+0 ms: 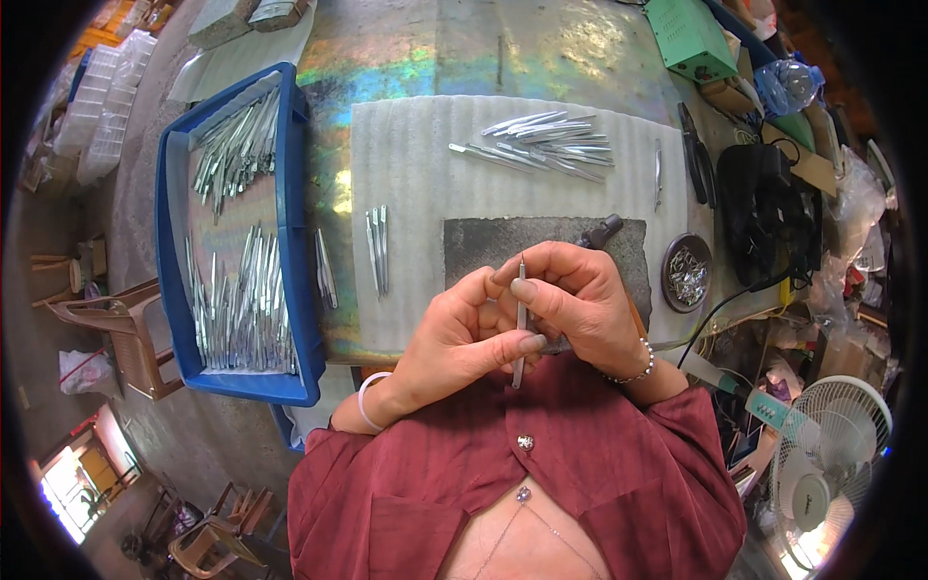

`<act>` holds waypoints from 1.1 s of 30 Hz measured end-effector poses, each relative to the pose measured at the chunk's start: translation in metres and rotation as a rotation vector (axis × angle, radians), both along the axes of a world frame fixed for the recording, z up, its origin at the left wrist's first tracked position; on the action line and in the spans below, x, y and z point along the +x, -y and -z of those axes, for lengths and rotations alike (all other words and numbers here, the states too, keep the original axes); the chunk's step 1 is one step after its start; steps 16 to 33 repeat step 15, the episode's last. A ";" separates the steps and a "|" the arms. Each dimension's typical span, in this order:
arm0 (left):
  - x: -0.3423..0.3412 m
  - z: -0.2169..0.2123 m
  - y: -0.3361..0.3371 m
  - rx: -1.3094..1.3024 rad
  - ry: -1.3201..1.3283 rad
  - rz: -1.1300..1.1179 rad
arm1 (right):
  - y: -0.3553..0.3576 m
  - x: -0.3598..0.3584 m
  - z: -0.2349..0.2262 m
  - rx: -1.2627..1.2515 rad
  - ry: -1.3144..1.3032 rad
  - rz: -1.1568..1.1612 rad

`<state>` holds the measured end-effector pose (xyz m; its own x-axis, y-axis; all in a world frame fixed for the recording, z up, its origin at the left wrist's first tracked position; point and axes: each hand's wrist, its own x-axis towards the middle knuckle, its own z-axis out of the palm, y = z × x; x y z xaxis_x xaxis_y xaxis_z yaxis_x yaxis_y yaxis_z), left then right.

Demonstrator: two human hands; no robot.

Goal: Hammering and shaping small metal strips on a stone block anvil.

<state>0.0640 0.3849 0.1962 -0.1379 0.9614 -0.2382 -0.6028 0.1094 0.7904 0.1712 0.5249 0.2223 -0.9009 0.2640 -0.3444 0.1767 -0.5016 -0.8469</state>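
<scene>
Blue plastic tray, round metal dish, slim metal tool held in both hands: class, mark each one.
Blue plastic tray (302,290): head view, right rim.
Round metal dish (686,273): head view, centre of the contents.
Slim metal tool (521,314): head view, mid-shaft between the fingers.

a small workshop: blue tray (290,203) of metal tools, cluttered workbench (406,58), green power unit (688,39).
</scene>
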 end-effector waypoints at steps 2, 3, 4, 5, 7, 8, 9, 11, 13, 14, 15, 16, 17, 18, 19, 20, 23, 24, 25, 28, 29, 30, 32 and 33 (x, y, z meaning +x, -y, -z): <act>0.000 -0.002 0.000 -0.010 0.030 -0.015 | 0.001 0.000 0.005 0.034 -0.019 0.013; 0.000 -0.002 0.000 -0.009 0.033 -0.017 | 0.002 0.000 0.004 0.035 -0.016 0.011; 0.001 -0.002 0.000 -0.014 0.008 -0.035 | 0.002 0.000 0.003 0.017 -0.007 0.010; 0.001 -0.002 0.001 -0.020 -0.016 -0.053 | 0.002 -0.001 0.003 -0.001 0.004 0.009; 0.001 0.003 0.003 -0.016 -0.031 -0.048 | 0.005 -0.003 0.003 -0.026 -0.004 0.052; 0.001 0.005 0.004 -0.012 -0.048 -0.042 | 0.006 -0.003 0.003 -0.050 -0.014 0.096; 0.001 0.006 0.005 -0.013 -0.045 -0.044 | 0.007 -0.003 0.005 -0.050 -0.010 0.094; 0.001 0.007 0.005 -0.007 -0.173 -0.048 | 0.008 -0.002 0.010 -0.038 -0.007 0.104; 0.002 0.007 0.005 -0.014 -0.153 -0.056 | 0.008 -0.002 0.011 -0.033 -0.006 0.107; 0.002 0.007 0.005 -0.020 -0.136 -0.064 | 0.009 -0.002 0.012 -0.027 -0.007 0.110; 0.001 0.008 0.006 -0.021 -0.181 -0.049 | 0.008 -0.002 0.012 -0.027 -0.007 0.104; 0.001 0.008 0.006 -0.021 -0.181 -0.049 | 0.008 -0.002 0.012 -0.027 -0.007 0.104; 0.001 0.008 0.006 -0.021 -0.181 -0.049 | 0.008 -0.002 0.012 -0.027 -0.007 0.104; 0.001 0.008 0.006 -0.021 -0.181 -0.049 | 0.008 -0.002 0.012 -0.027 -0.007 0.104; 0.001 0.008 0.006 -0.021 -0.181 -0.049 | 0.008 -0.002 0.012 -0.027 -0.007 0.104; 0.001 0.008 0.006 -0.021 -0.181 -0.049 | 0.008 -0.002 0.012 -0.027 -0.007 0.104; 0.001 0.008 0.006 -0.021 -0.181 -0.049 | 0.008 -0.002 0.012 -0.027 -0.007 0.104; 0.001 0.008 0.006 -0.021 -0.181 -0.049 | 0.008 -0.002 0.012 -0.027 -0.007 0.104; 0.001 0.008 0.006 -0.021 -0.181 -0.049 | 0.008 -0.002 0.012 -0.027 -0.007 0.104; 0.001 0.008 0.006 -0.021 -0.181 -0.049 | 0.008 -0.002 0.012 -0.027 -0.007 0.104; 0.001 0.008 0.006 -0.021 -0.181 -0.049 | 0.008 -0.002 0.012 -0.027 -0.007 0.104; 0.001 0.008 0.006 -0.021 -0.181 -0.049 | 0.008 -0.002 0.012 -0.027 -0.007 0.104; 0.001 0.008 0.006 -0.021 -0.181 -0.049 | 0.008 -0.002 0.012 -0.027 -0.007 0.104; 0.001 0.008 0.006 -0.021 -0.181 -0.049 | 0.008 -0.002 0.012 -0.027 -0.007 0.104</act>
